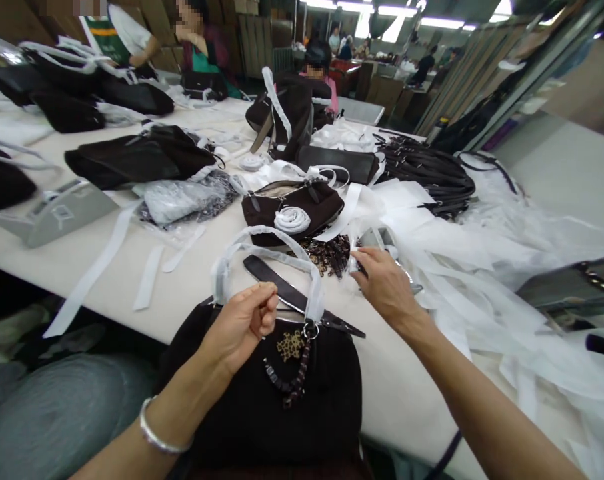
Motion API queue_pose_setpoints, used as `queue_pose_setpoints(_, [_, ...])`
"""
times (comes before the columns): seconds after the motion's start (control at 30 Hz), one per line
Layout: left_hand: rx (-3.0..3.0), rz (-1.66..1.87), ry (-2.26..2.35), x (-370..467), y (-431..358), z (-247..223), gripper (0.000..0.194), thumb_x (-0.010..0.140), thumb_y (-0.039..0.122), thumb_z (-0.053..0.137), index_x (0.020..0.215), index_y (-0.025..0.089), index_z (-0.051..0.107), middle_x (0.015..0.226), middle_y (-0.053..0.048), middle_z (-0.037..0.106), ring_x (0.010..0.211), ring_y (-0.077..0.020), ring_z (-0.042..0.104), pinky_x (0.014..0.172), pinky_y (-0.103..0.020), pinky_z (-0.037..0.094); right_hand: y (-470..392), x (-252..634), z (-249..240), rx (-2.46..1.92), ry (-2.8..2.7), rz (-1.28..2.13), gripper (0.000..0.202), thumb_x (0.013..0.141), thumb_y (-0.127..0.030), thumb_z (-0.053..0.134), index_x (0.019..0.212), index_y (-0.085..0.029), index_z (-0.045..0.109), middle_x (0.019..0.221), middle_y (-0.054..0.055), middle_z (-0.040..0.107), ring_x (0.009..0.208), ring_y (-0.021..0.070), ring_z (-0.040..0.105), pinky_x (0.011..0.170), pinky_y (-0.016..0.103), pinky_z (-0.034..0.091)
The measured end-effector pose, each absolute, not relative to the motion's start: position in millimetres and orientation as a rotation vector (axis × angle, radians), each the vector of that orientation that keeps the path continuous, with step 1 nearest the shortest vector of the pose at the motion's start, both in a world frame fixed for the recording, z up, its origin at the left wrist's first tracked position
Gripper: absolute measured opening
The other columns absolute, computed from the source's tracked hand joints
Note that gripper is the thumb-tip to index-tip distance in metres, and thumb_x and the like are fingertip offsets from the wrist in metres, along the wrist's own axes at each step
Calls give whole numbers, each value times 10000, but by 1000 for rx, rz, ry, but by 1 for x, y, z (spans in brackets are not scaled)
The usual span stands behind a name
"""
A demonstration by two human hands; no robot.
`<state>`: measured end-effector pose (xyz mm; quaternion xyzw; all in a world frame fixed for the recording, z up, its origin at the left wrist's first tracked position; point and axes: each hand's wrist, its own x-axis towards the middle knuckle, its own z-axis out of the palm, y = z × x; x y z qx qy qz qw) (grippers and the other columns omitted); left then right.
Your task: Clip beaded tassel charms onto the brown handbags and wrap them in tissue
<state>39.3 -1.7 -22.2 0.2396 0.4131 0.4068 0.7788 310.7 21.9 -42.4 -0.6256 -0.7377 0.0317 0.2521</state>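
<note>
A black handbag [262,407] stands in front of me at the table edge, its looped handle [277,235] wrapped in white. A gold-toned charm [291,345] and a dark beaded strand [302,373] hang from a ring on its front. Over the bag, my left hand [245,323] is closed with fingertips pinched; what they hold, if anything, cannot be made out. Beyond the bag on the right, my right hand [385,283] pinches crinkled clear plastic [353,250] beside a heap of small metal hardware [327,255]. A black strap [275,283] lies behind the handbag's top.
A smaller dark bag [292,207] with a white coil [292,220] sits behind the hardware. White strips [447,267] and bundled black straps [427,170] cover the right side. More dark bags [142,157] lie left. Several people are across the table; a grey roll [67,413] is below left.
</note>
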Motion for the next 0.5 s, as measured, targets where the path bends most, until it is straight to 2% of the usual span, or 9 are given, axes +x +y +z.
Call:
queue_pose_setpoints(0.03, [488,869,868,44,-7,-26,250,763,288,722,781,160,507,632,70,509,433,-12,431,378,-110,293,9,298,-31,-1642,-1979,211,395,795,-175,686,1189,-184,655,1183,124,652,1054,270,618,944,445,490])
queue_pose_setpoints(0.1, [484,817,848,56,-16,-32,261,776,313,713,759,159,503,622,66,507,419,-13,425,366,-115,280,-15,271,-14,-1523,-1832,631,372,804,-254,702,1172,-205,668,1020,78,711,784,193,671,743,363,565])
queue_pose_setpoints(0.17, [531,754,858,67,-26,-35,284,803,360,681,726,155,499,602,60,499,398,-16,412,352,-124,266,-35,248,-6,-1410,-1567,1019,318,831,-317,676,1125,-198,694,841,44,731,586,141,645,560,289,554])
queue_pose_setpoints(0.2, [567,728,860,72,-30,-36,301,818,385,657,712,152,499,593,56,495,388,-16,402,347,-128,260,-43,239,-5,-1359,-1431,1153,291,839,-336,666,1085,-188,711,769,36,729,542,130,637,520,266,543])
queue_pose_setpoints(0.27, [645,691,854,77,-37,-37,326,843,425,611,706,150,501,587,52,490,378,-17,384,343,-135,250,-53,227,-5,-1276,-1205,1318,251,832,-354,680,995,-173,740,708,38,727,531,127,651,524,247,552])
queue_pose_setpoints(0.4, [851,570,903,72,-47,-38,302,842,438,590,731,174,492,571,58,496,370,-36,369,343,-157,236,-58,225,-2,-1122,-815,1422,227,743,-333,781,913,-187,745,834,52,750,597,124,683,560,226,580])
queue_pose_setpoints(0.5, [1162,512,996,63,-51,-36,251,861,413,563,760,187,522,600,43,534,446,-77,453,420,-186,334,-60,232,5,-1040,-678,1431,255,739,-326,790,952,-210,715,811,19,735,603,103,670,550,202,569])
